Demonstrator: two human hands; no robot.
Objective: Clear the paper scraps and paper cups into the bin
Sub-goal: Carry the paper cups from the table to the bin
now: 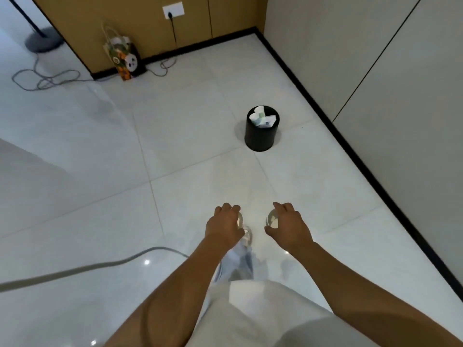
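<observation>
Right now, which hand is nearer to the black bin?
Right. The right hand, holding a paper cup, sits almost straight below the black bin in the head view; the left hand, also holding a cup, is further left.

Gift bag (124, 60) against wall, beside floor cable (47, 80).

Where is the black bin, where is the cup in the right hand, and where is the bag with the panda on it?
black bin (261, 136): head view, on its dark outer wall.
paper cup (272, 218): head view, on its open rim in the right hand.
panda bag (125, 60): head view, on its printed front.
</observation>
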